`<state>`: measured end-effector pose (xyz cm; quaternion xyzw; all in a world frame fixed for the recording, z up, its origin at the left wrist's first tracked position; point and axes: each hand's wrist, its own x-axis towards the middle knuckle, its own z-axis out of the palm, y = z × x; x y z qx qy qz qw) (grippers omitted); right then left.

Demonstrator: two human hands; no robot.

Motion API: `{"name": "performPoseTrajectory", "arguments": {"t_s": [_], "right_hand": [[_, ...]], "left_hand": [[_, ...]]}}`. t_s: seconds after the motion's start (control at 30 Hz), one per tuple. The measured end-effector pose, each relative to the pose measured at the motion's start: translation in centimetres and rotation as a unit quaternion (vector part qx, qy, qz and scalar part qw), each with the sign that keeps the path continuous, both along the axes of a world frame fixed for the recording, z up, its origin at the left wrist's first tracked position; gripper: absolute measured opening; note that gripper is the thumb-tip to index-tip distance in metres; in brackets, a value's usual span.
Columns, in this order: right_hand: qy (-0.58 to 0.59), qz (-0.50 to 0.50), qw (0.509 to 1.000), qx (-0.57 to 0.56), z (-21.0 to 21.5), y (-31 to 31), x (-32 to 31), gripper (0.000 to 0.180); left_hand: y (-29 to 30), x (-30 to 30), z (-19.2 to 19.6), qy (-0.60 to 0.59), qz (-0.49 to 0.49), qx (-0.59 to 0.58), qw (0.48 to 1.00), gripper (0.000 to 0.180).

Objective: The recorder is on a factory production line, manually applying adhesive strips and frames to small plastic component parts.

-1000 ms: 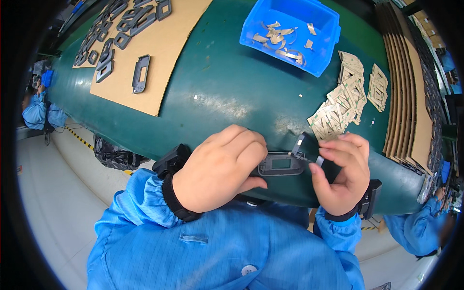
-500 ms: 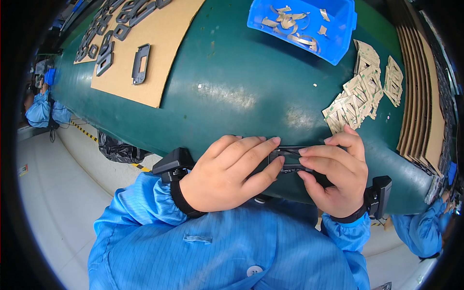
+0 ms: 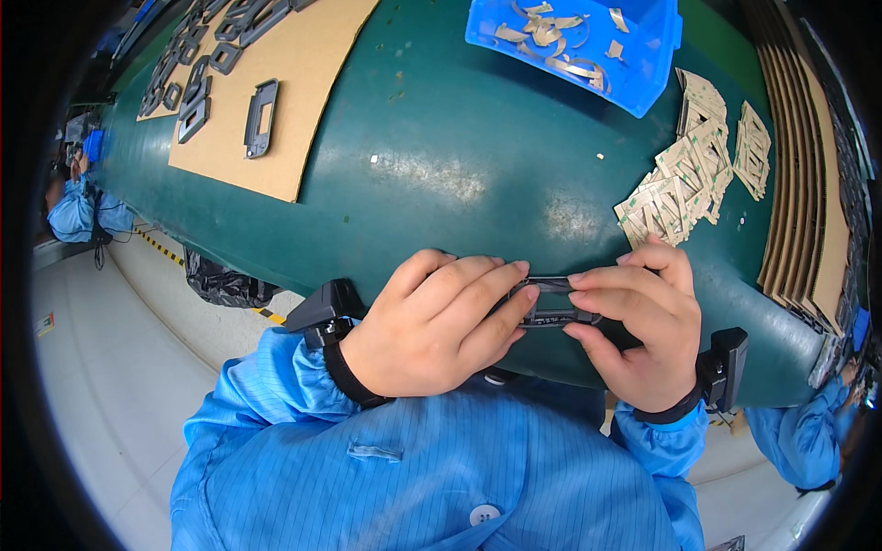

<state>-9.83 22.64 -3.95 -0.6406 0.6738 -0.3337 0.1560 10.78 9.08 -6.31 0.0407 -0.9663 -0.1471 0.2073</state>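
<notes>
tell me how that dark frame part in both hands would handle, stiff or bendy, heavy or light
The dark frame part looks like thin moulded plastic with an open middle, so probably light. Pinched between the left hand and right hand, it shows no sag, which suggests fair stiffness, though its slim rails might flex or snap if twisted. Being flat, it should not roll.

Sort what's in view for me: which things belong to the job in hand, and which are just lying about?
In the job:
left hand
right hand
dark plastic frame held between both hands

Lying about:
blue bin of metal strips
pile of tan backing slips
cardboard sheet with dark frames
stacked cardboard
</notes>
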Motion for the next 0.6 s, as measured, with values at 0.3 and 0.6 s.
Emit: {"name": "performPoseTrajectory", "arguments": {"t_s": [0.3,0.6], "right_hand": [[-0.011,-0.001,1.0,-0.002,-0.03,0.06,0.1,0.029],[0.009,0.002,1.0,-0.005,0.24,0.2,0.01,0.028]], "left_hand": [[0.07,0.48,-0.26,0.041,-0.03,-0.025,0.998,0.027],[0.0,-0.16,-0.16,0.06,-0.048,-0.017,0.997,0.023]]}}
